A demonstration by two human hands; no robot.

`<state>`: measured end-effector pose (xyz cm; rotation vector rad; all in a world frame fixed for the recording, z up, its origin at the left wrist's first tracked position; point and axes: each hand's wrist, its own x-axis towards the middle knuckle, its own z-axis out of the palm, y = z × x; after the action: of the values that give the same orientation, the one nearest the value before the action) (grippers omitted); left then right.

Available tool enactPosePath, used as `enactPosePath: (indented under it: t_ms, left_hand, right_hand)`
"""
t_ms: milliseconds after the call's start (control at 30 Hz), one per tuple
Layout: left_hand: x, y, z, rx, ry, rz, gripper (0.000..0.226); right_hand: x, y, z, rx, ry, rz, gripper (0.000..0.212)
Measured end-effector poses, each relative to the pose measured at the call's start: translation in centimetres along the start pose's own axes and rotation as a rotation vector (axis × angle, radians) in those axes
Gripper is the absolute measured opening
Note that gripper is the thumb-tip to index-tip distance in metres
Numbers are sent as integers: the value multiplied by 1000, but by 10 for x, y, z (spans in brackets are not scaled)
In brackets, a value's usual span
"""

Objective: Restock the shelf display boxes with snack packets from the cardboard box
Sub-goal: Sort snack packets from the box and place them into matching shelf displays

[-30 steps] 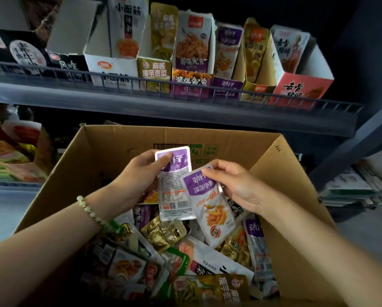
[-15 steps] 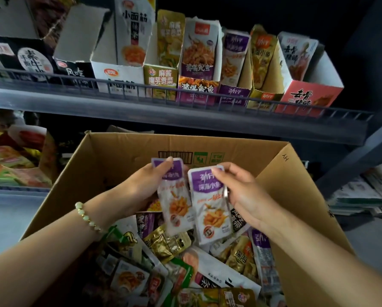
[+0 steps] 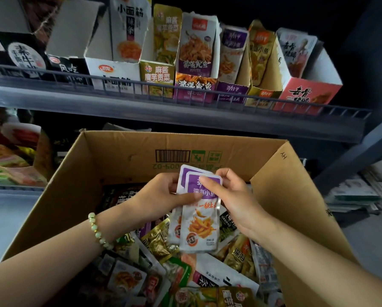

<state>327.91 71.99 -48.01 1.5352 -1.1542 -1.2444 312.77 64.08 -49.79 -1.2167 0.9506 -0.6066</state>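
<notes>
Head view, left hand and right hand over cardboard box, grips pinching overlapped purple packets.

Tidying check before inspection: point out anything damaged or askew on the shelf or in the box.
The purple-and-orange display box has a ragged, torn top edge, and the red display box looks angled off line from its neighbours. Packets in the cardboard box lie jumbled. Nothing looks spilled.

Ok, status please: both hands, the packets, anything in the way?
Left hand and right hand both grip two overlapped purple-topped packets over the cardboard box. Purple display box on shelf above; nothing seen blocking it.
</notes>
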Motion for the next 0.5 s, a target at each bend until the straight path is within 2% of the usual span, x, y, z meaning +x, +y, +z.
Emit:
enactPosePath:
  t_ms: [33,100,200,267,333,400,500]
  left_hand:
    - [0,0,-1,-40,0,-6,7]
    - [-1,-1,-3,-84,-4,-29,10]
    - [0,-1,-1,-96,-1,-53,24]
    - [2,-2,-1,-119,-16,-73,28]
    - [0,0,-3,-69,-124,-111,31]
    - [-1,-1,-5,30,-235,-115,22]
    - [-1,0,-7,17,-243,-87,9]
  right_hand:
    - [1,-1,-1,-44,-6,-4,30]
    - [2,-5,-2,-131,-36,-26,41]
    - [2,-9,-4,-144,-64,-89,31]
    - [4,-9,-7,-137,-12,-123,24]
    - [6,-11,-11,-123,75,-138,22]
    - [7,-15,-17,-136,148,-154,21]
    - [10,-19,-21,-183,153,-170,20]
